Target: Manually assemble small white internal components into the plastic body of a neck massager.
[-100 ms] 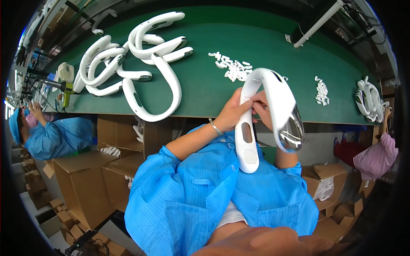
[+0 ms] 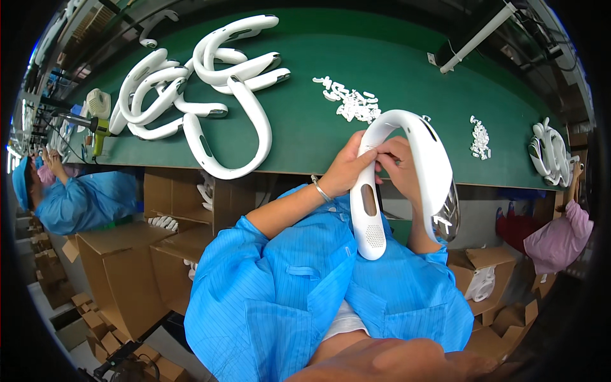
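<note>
White curved band point(image 2: 434, 159), left limb point(image 2: 367, 176) near-to-far; left hand point(image 2: 344, 168), fingers clasping it; right hand point(image 2: 401, 164), fingers bunched at its right edge, contents unseen.

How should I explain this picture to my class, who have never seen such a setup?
There is no machine: bare hands do the work. The worker wears a wide-angle camera on the head, looking down, so straight edges bend. The picture's left is the worker's left. The left hand grips a white curved piece; the right hand has its fingertips close to or against it. On the green table lie similar pieces at left, a heap of small white parts and a smaller heap.
</note>
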The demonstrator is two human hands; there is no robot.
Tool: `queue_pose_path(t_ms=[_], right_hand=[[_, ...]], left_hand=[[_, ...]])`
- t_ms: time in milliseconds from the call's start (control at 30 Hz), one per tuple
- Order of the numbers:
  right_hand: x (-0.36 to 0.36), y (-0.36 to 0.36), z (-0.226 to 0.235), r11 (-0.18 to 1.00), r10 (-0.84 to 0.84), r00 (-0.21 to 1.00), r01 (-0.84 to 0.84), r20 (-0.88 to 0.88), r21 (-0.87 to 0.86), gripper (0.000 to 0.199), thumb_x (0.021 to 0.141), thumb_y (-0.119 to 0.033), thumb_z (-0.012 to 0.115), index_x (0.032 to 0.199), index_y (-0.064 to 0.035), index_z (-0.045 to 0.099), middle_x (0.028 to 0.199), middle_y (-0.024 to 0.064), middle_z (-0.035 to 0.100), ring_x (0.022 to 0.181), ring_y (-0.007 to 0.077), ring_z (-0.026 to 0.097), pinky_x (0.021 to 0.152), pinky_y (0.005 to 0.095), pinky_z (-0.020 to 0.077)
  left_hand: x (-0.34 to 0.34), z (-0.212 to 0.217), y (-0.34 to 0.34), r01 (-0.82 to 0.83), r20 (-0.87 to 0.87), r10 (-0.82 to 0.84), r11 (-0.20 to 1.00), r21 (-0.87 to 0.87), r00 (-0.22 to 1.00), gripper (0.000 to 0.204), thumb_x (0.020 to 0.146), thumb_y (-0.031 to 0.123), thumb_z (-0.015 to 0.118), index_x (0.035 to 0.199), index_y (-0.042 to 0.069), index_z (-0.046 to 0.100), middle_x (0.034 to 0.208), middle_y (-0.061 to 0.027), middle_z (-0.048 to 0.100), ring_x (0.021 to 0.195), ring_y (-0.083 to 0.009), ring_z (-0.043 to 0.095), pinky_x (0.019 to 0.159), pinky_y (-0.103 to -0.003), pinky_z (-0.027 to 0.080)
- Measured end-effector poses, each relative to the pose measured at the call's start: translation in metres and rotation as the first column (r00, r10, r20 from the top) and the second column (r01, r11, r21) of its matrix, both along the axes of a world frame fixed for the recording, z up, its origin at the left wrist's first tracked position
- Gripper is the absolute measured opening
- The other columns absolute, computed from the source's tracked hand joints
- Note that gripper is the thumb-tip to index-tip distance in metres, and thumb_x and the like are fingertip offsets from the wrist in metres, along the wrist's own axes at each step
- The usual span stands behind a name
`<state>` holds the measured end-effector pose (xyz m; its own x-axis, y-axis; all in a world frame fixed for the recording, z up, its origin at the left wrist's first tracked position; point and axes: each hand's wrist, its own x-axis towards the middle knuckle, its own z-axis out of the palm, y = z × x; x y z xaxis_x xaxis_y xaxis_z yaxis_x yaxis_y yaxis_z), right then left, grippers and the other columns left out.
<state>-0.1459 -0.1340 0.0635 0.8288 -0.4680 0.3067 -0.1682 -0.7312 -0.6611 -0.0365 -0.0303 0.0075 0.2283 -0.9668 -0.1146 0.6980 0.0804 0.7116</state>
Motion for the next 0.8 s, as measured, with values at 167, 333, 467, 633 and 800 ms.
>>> queue_pose_path(t_ms=[167,333,467,633,800], right_hand=[[-0.007,0.010,0.001,0.802,-0.161,0.984,0.175,-0.076,0.571,0.021,0.083,-0.005,0.062,0.103,0.0006,0.059,0.086,0.0078,0.062,0.077,0.0136,0.060,0.068,0.0259,0.0487],[-0.008,0.010,-0.005,0.638,-0.237,0.971,0.161,-0.007,0.753,0.029,0.088,-0.005,0.056,0.115,0.0046,0.053,0.096,0.0084,0.063,0.086,0.0141,0.060,0.076,0.0242,0.0488],[-0.009,0.014,-0.031,0.610,-0.314,0.944,0.121,0.099,0.783,0.030,0.089,-0.005,0.056,0.117,0.0046,0.052,0.098,0.0089,0.063,0.087,0.0142,0.060,0.077,0.0241,0.0485],[-0.012,0.022,-0.069,0.573,-0.422,0.882,0.078,0.212,0.816,0.032,0.089,-0.006,0.055,0.119,0.0045,0.051,0.101,0.0096,0.063,0.088,0.0142,0.060,0.078,0.0239,0.0483],[-0.004,0.020,-0.122,0.505,-0.512,0.819,0.043,0.259,0.862,0.034,0.090,-0.007,0.054,0.122,0.0045,0.050,0.104,0.0102,0.062,0.090,0.0142,0.060,0.078,0.0237,0.0480]], left_hand=[[-0.003,0.006,0.001,-0.003,0.081,0.004,1.000,-0.013,0.997,0.044,0.094,0.015,0.050,0.131,0.004,0.030,0.100,-0.0079,0.053,0.080,-0.0127,0.058,0.064,-0.031,0.057],[-0.005,0.001,-0.003,-0.112,0.171,0.119,0.992,-0.049,0.978,0.041,0.092,0.012,0.051,0.129,0.002,0.037,0.103,-0.0086,0.056,0.082,-0.0122,0.058,0.069,-0.029,0.054],[-0.002,0.006,-0.001,-0.210,0.366,0.234,0.972,-0.106,0.901,0.034,0.089,0.010,0.055,0.120,0.000,0.049,0.098,-0.0073,0.060,0.082,-0.0107,0.058,0.071,-0.025,0.049],[-0.001,0.005,-0.001,-0.200,0.209,0.223,0.972,-0.125,0.952,0.031,0.087,0.008,0.056,0.116,-0.002,0.053,0.097,-0.0067,0.062,0.083,-0.0099,0.058,0.070,-0.024,0.049],[0.003,-0.013,-0.020,-0.159,0.252,0.168,0.986,-0.056,0.953,0.027,0.094,0.012,0.050,0.117,-0.002,0.051,0.099,-0.0061,0.063,0.084,-0.0105,0.061,0.073,-0.024,0.051]])
